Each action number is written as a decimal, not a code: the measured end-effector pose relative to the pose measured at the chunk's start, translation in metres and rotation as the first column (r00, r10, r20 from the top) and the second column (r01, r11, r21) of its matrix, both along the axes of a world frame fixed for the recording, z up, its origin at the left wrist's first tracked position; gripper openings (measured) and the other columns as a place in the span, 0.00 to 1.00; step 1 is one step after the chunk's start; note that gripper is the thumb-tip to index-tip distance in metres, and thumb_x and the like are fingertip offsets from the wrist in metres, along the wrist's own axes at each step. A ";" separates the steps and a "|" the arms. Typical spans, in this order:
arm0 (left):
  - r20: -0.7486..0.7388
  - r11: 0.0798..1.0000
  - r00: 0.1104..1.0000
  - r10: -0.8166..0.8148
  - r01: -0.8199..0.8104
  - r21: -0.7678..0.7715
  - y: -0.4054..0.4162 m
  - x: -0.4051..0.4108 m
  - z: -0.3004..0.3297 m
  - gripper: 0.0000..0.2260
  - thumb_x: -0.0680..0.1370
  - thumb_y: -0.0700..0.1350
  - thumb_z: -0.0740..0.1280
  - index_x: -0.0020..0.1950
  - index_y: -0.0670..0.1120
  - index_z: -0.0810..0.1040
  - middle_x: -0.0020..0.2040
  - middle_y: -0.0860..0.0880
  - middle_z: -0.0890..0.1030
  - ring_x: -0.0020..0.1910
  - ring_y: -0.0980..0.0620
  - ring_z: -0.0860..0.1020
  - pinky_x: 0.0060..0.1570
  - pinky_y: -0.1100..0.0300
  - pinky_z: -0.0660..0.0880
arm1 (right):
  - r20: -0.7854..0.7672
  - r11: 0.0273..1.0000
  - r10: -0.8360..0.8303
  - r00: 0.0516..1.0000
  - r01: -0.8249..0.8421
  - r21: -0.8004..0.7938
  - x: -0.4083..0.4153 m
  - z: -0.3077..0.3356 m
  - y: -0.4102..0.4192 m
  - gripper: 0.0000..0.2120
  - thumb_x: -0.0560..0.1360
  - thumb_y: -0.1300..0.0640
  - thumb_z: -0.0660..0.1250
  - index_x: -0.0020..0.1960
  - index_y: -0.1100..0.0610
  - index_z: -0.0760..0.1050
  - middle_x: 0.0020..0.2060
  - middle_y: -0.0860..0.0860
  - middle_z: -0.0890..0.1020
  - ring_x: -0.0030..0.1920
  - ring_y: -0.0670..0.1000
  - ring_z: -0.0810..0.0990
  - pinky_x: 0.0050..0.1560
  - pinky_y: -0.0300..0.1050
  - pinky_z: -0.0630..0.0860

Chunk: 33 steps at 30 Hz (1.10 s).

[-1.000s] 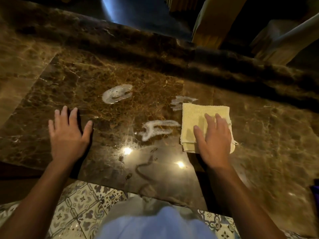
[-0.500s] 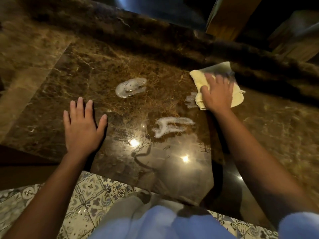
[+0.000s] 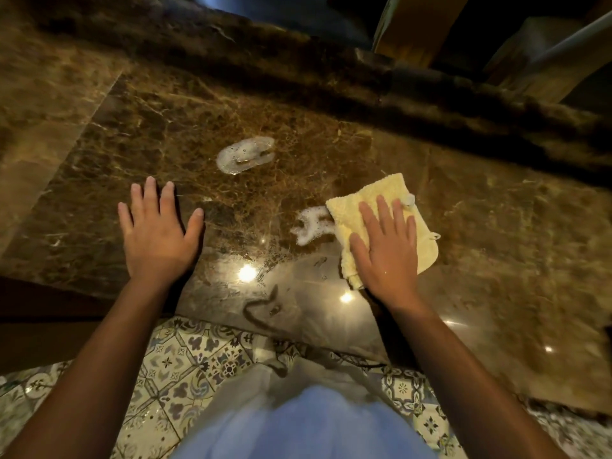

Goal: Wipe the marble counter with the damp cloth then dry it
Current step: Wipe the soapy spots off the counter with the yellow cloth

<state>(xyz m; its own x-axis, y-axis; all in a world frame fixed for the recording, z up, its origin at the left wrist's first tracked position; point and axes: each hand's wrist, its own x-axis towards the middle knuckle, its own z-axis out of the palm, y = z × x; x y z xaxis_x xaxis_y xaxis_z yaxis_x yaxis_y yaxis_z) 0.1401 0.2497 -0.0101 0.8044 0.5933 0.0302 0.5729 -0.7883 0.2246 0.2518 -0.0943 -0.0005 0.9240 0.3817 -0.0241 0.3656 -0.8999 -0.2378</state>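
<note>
The cloth (image 3: 367, 207) was a pale yellow terry square, folded, with a small loop at its right edge. It lay flat on the brown marble surface (image 3: 496, 226), right of centre and near the front edge. The right hand (image 3: 385, 250) rested palm down on the cloth, its fingers (image 3: 384, 210) straight and slightly spread, gripping nothing. The cloth's left edge touched a white foam smear (image 3: 309, 226). A second, oval foam patch (image 3: 246, 154) lay farther back, well apart from the cloth. The left hand (image 3: 159, 230) lay flat on the bare surface, fingers straight and spread wide. Two bright light reflections showed on the polished stone between the hands. Patterned floor tiles (image 3: 185, 359) were visible below the front edge.
</note>
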 end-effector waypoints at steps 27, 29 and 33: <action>0.045 0.998 0.997 -0.057 0.057 -0.018 0.003 -0.007 0.000 0.31 0.83 0.60 0.57 0.81 0.42 0.61 0.84 0.38 0.57 0.84 0.39 0.51 0.80 0.38 0.46 | 0.001 0.986 -0.169 0.986 0.169 0.007 -0.004 0.000 0.018 0.28 0.85 0.45 0.50 0.83 0.53 0.57 0.83 0.55 0.58 0.83 0.60 0.50 0.81 0.61 0.45; 0.048 0.998 0.997 -0.062 0.062 -0.013 0.004 -0.007 -0.002 0.32 0.83 0.60 0.57 0.81 0.42 0.61 0.84 0.38 0.57 0.84 0.39 0.51 0.80 0.38 0.45 | 0.006 0.983 -0.185 0.983 0.185 0.010 -0.044 -0.001 0.010 0.29 0.84 0.44 0.49 0.83 0.54 0.57 0.83 0.56 0.58 0.83 0.60 0.49 0.81 0.61 0.45; 0.046 0.998 0.997 -0.058 0.058 -0.003 0.003 -0.006 -0.001 0.32 0.83 0.60 0.57 0.81 0.42 0.61 0.84 0.38 0.57 0.84 0.39 0.51 0.80 0.39 0.45 | 0.000 0.963 -0.258 0.966 0.257 -0.085 -0.083 -0.004 0.022 0.34 0.82 0.40 0.47 0.83 0.56 0.55 0.83 0.60 0.55 0.83 0.64 0.47 0.81 0.65 0.44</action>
<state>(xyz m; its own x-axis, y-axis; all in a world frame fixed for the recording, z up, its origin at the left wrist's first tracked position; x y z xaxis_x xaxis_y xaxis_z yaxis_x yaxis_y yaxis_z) 0.1345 0.2529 -0.0109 0.8353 0.5459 0.0658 0.5152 -0.8188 0.2533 0.1690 -0.0725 -0.0043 0.9903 0.1267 -0.0567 0.1162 -0.9801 -0.1607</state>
